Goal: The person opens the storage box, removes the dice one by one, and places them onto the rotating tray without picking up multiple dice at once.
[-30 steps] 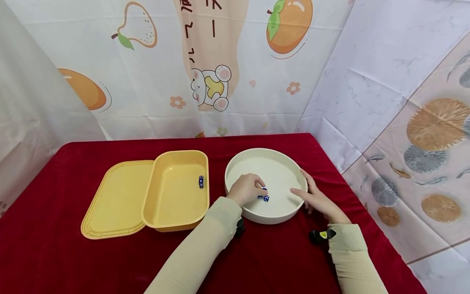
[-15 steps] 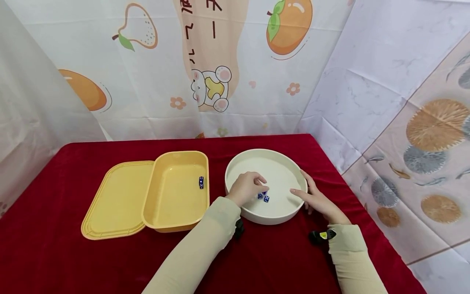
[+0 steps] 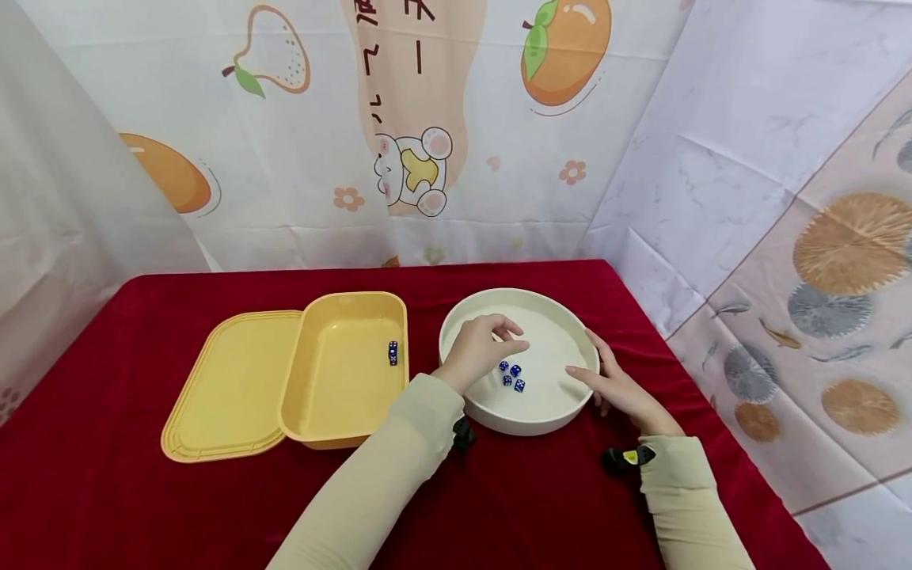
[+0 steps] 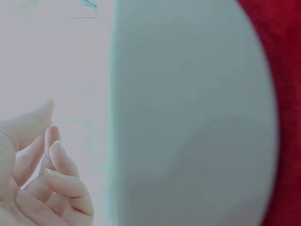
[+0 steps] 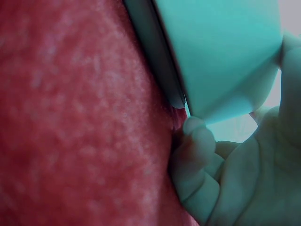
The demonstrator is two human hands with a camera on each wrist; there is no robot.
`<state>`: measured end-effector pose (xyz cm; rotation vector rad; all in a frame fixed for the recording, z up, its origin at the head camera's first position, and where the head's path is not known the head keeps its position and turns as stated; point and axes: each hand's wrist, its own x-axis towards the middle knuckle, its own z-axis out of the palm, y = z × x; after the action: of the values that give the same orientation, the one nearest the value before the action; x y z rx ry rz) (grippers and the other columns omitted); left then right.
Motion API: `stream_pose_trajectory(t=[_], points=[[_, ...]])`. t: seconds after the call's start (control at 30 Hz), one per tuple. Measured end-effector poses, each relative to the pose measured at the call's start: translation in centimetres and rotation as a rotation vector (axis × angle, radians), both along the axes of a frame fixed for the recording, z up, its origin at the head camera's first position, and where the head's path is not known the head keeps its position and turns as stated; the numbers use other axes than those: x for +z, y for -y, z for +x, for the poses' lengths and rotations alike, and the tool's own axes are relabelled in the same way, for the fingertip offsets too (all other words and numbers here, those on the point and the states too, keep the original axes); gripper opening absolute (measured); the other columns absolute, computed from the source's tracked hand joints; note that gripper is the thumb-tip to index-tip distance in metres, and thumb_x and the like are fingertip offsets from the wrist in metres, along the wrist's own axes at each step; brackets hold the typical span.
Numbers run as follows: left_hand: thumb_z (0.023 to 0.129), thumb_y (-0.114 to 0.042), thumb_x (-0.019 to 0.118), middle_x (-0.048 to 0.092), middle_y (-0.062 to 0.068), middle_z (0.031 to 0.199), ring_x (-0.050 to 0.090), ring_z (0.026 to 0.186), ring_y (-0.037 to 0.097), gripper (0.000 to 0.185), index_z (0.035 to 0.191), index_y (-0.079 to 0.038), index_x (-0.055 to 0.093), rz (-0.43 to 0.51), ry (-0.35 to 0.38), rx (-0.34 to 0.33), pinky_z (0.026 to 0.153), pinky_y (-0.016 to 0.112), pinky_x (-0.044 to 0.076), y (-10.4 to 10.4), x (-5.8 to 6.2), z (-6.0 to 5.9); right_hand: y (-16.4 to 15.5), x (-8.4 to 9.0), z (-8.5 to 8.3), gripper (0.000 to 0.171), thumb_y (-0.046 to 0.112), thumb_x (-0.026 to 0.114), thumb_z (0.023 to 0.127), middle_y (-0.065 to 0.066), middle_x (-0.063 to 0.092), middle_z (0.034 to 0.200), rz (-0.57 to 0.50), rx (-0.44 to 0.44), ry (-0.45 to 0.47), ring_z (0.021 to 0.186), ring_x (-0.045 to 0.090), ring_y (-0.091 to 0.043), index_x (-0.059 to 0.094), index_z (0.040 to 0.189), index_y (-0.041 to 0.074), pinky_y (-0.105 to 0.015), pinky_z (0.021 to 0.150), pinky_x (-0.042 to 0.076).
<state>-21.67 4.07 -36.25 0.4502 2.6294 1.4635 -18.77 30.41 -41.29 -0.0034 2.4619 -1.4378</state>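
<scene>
Several small blue dice lie together inside a round cream-white tray. Above them, within the rim, hovers my left hand. Its fingers are loosely bent and a gap shows between thumb and index finger. Nothing is seen between the fingertips in the left wrist view either, where the hand is beside the tray's pale wall. My right hand grips the tray's right side, thumb over the rim and fingers outside. In the right wrist view its curled fingers meet the wall's lower edge.
Left of the tray stands a yellow rectangular container with blue dice near its right wall. A yellow lid lies partly beneath it. Red cloth covers the table, and a printed curtain hangs behind.
My left hand has moved slightly up and away from the dice, and its thumb and index finger have spread apart. More dice now show below it. The right hand keeps its grip.
</scene>
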Motion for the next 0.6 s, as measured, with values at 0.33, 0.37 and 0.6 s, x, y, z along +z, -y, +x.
stream_pose_trajectory(t=[0.33,0.37,0.6], points=[[0.088,-0.03,0.076,0.067,0.0,0.085,0.06,0.082,0.016,0.022,0.105,-0.016,0.075,0.071,-0.087,0.002,0.069,0.022,0.05,1.1,4.4,0.4,0.1,0.1,0.2,0.092,0.042,0.062,0.095,-0.004,0.048,0.065,0.009,-0.005,0.012,0.055,0.049,-0.016,-0.004,0.159,0.032,-0.033,0.05,0.047],[0.089,-0.03,0.076,0.067,0.0,0.086,0.06,0.081,0.016,0.022,0.106,-0.016,0.075,0.08,-0.087,0.003,0.069,0.022,0.05,1.3,4.8,0.4,0.1,0.2,0.2,0.092,0.042,0.062,0.095,-0.004,0.048,0.066,0.011,-0.005,0.011,0.056,0.049,-0.015,-0.004,0.159,0.032,-0.033,0.05,0.047],[0.089,-0.031,0.075,0.066,0.0,0.088,0.06,0.082,0.017,0.021,0.105,-0.018,0.074,0.115,-0.104,0.012,0.068,0.023,0.05,3.0,7.2,0.5,0.1,0.4,0.3,0.094,0.04,0.063,0.095,-0.004,0.048,0.065,0.009,0.009,0.001,0.056,0.049,-0.015,-0.005,0.159,0.032,-0.033,0.049,0.047]])
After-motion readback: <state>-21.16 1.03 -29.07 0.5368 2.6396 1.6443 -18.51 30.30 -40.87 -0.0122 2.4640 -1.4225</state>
